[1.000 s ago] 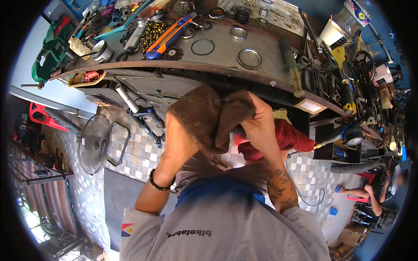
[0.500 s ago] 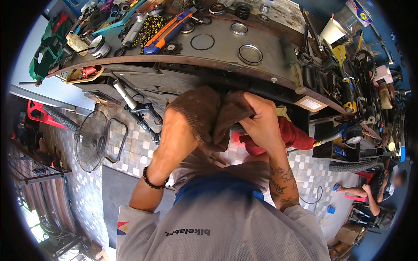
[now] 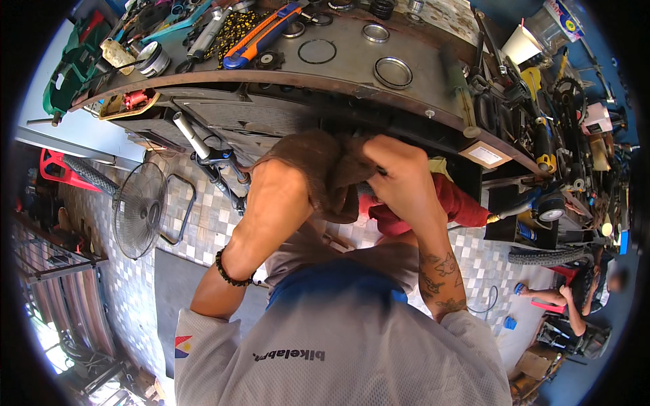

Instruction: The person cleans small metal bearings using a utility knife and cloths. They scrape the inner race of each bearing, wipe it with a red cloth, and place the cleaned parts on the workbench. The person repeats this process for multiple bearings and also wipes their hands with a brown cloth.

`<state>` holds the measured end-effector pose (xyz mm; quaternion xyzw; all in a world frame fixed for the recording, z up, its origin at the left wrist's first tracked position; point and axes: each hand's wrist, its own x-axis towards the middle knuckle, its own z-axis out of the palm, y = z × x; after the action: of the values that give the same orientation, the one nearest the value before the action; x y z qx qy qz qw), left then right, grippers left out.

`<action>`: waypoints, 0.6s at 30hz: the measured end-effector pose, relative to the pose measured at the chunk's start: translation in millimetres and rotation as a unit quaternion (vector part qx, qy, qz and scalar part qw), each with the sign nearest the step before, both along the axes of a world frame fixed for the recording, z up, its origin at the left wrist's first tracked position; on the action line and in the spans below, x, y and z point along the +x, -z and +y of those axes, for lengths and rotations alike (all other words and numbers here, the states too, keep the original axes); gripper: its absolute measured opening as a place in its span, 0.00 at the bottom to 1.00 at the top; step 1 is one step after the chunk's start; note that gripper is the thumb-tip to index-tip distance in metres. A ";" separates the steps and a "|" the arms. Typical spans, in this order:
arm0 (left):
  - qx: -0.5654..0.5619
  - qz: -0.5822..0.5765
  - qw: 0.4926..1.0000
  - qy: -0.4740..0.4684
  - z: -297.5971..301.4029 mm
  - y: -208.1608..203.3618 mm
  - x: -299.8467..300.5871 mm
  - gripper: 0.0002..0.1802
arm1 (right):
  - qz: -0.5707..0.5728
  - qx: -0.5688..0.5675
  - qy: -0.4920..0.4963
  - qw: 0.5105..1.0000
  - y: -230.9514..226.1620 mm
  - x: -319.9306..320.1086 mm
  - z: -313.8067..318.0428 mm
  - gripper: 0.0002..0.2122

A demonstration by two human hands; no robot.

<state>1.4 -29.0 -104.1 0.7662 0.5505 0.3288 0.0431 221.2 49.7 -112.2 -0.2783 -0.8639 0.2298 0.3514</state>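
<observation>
A brown cloth (image 3: 308,159) is bunched between my two hands, just in front of the workbench's near edge. My left hand (image 3: 279,193) grips it from the left, its fingers mostly covered by the folds. On the other side my right hand (image 3: 403,172) is closed on the cloth's right part. Whether anything is wrapped inside the cloth cannot be seen. Beyond it, on the metal bench top (image 3: 345,61), lie a large metal ring (image 3: 393,72), a smaller ring (image 3: 375,32) and a thin dark ring (image 3: 317,51).
An orange and blue utility knife (image 3: 263,35) lies among tools on the bench. Below the right side hangs a red cloth (image 3: 460,203). A bicycle fork (image 3: 213,162) and a fan (image 3: 140,211) stand at the left. Another person (image 3: 575,301) sits at the far right.
My right hand has turned and shifted slightly inward on the brown cloth, whose folds have changed shape. My left hand still holds it. The whole view has shifted slightly.
</observation>
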 end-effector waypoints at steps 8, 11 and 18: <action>-0.027 -0.382 0.924 -0.007 -2.6 -3.6 -22.9 0.08 | 0.312 -0.315 0.015 0.896 16.0 -15.6 -0.9 0.09; -0.158 -0.632 0.759 -0.015 -9.7 3.3 -27.1 0.07 | 0.140 -0.400 0.074 0.903 0.6 -0.7 -7.4 0.09; -0.027 -0.553 0.830 -0.071 -10.7 13.6 -20.3 0.12 | 0.190 0.016 0.109 0.975 -51.7 -24.0 -17.0 0.09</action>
<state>-18.9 -39.6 -117.7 0.4138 0.4962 0.6844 0.3379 197.2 32.6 -60.5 -0.3167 -0.7489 0.2249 0.5369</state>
